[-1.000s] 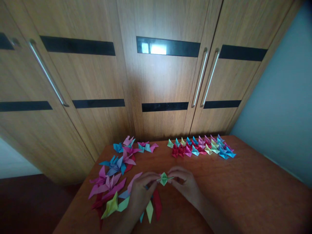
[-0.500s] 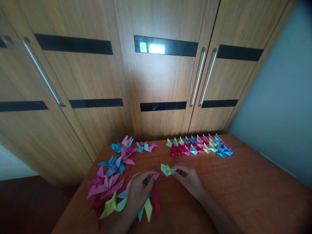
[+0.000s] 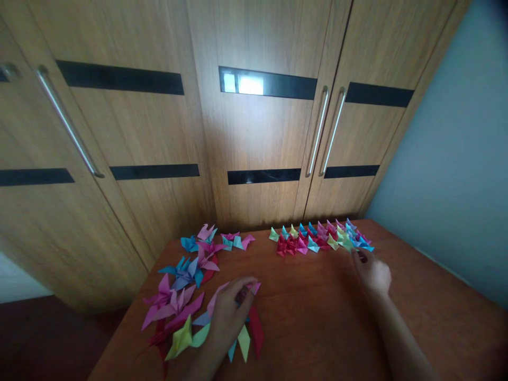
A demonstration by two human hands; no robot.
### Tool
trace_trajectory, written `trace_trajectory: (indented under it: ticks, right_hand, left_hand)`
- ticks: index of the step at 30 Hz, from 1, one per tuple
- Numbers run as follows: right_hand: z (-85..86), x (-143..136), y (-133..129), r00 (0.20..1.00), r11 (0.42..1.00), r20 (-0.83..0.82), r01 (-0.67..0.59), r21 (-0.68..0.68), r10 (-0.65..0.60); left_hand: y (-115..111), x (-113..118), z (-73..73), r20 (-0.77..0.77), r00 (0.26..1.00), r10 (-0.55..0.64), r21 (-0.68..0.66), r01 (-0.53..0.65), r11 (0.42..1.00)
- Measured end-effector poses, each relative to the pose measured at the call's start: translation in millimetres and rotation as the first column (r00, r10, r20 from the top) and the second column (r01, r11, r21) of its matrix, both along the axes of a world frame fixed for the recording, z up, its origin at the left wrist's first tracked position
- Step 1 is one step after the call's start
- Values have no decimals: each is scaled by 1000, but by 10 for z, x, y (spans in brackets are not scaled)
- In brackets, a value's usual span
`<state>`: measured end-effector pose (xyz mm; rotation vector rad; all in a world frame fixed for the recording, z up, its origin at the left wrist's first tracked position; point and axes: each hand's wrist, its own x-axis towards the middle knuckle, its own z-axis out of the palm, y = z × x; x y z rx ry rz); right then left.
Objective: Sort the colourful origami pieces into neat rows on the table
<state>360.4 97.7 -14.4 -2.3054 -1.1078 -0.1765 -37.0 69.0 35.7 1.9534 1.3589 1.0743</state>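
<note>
Near the table's front, my left hand (image 3: 232, 309) is closed on a pink folded paper (image 3: 255, 288), over a pile of coloured papers; a red piece (image 3: 256, 330) and a yellow-green piece (image 3: 244, 343) stick out below it. My right hand (image 3: 371, 272) is at the front edge of the rows of small folded papers, fingers pinched beside a green folded piece (image 3: 346, 242). What its fingertips hold, if anything, is hidden. A dark red piece (image 3: 281, 245) stands at the left of the rows.
Pink, blue and purple paper cranes (image 3: 184, 272) lie along the left of the brown table (image 3: 309, 312). A yellow folded piece (image 3: 181, 338) is at the lower left. Behind the table stands a wooden wardrobe (image 3: 257, 137), with a pale wall (image 3: 444, 196) on the right.
My right hand has moved right and away from me, from the middle of the table to the rows. The green piece it held is no longer visible at the middle. My left hand has barely moved.
</note>
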Motion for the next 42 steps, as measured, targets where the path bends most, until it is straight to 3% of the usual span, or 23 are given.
trace_trajectory:
  ticks: [5,10,19,29,42]
  right_hand:
    - [-62,3,69,1000,969,-3,4,-247,-4]
    - [-74,-2,114,1000,938,-26,-9,-347,0]
    - [-127,70,165,999,946,-8,-39,-321,39]
    - [-106,62,155,998,938,-55,-5,-348,-16]
    - [-118,70,140,998,963,-63,8,-270,-26]
  left_hand:
    - [10,-34,-9,1,1000,0,6,0,1000]
    - [16,-43,-32,-3,1000,-4,4,4,1000]
    - [-7,-29,1,-7,1000,-14,-1,14,1000]
    - [22,-48,-39,-2,1000,-17,-21,17,1000]
    - [32,-56,-52,-15,1000,-17,-29,17,999]
